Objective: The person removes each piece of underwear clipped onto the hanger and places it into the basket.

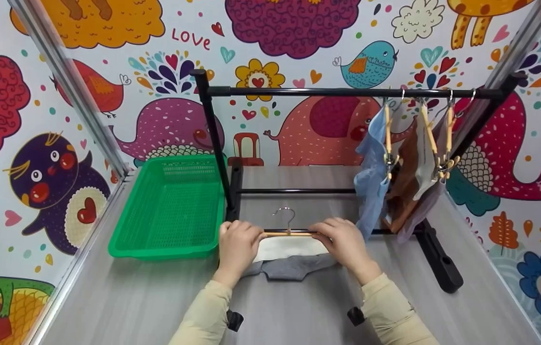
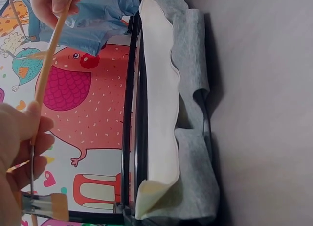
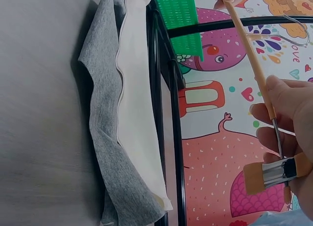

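My left hand point(image 1: 239, 247) and right hand point(image 1: 344, 244) hold the two ends of a wooden clip hanger point(image 1: 300, 234), its metal hook upward. In each wrist view, thumb and fingers curl round its bar near a clip; the left clip point(image 2: 46, 206) and right clip point(image 3: 274, 174) have wooden pads. Below the hanger lies a folded grey cloth garment point(image 1: 289, 269) with a cream strip point(image 1: 289, 247) along its far side. In both wrist views the hanger is apart from this cloth, and no fabric shows in the clips.
A black clothes rack point(image 1: 299, 92) stands behind the hands. On its right end hang a blue garment point(image 1: 371, 172), a brown garment point(image 1: 404, 177) and others on clip hangers. A green basket point(image 1: 122, 225) sits to the left. The rack's feet point(image 1: 445, 268) extend toward me over the grey table.
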Motion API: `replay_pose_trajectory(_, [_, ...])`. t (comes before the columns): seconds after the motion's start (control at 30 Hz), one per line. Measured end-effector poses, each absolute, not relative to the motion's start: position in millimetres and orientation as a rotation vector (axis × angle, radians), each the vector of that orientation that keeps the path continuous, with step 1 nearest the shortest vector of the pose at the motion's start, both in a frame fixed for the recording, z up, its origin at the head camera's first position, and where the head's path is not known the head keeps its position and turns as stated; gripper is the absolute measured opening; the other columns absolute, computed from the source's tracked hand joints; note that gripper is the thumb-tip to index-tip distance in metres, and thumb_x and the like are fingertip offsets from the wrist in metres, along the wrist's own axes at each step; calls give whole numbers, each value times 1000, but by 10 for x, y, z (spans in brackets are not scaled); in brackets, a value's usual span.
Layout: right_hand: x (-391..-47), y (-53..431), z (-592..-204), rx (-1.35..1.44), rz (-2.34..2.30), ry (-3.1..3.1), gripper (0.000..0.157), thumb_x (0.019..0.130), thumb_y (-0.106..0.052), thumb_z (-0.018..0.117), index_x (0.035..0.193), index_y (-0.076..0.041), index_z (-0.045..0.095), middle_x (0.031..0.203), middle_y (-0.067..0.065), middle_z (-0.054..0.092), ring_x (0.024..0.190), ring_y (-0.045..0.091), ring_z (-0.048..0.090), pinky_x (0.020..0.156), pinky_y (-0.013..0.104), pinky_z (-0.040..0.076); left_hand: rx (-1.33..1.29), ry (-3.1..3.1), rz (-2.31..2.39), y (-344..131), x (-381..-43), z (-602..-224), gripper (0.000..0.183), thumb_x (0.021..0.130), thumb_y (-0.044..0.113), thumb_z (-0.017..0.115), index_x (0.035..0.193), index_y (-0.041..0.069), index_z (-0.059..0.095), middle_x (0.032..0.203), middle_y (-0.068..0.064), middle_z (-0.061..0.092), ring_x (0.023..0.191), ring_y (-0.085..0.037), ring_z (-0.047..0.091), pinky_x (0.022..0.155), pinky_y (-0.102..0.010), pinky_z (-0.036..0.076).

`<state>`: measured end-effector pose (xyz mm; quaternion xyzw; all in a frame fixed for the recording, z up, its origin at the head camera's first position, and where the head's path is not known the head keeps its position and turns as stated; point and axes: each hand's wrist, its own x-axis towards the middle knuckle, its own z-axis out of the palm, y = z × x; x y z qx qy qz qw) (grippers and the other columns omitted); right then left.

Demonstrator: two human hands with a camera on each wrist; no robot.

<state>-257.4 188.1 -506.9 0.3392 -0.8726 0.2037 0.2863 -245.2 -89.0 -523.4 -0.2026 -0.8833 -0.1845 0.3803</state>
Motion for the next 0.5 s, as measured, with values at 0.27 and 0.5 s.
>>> replay_pose_trajectory(0.27, [-2573,1896,-5095,913,559,-2323,12,83,-16,80,93,-20,77,84,-7,68,77,16,64,68,37,53,-522,-2259,-497,-872,-2458,-5238,13,78,26,83,78,16,75,75,2,67,73,-20,59,81,-47,42])
replay_pose_trajectory(0.5, [-2580,1912,-5112,925,565,-2304,14,80,-14,82,92,-19,76,84,-6,68,76,16,64,65,36,52,-531,-2262,-516,-858,-2464,-5224,12,78,25,83,79,15,75,75,2,67,73,-21,59,83,-47,41])
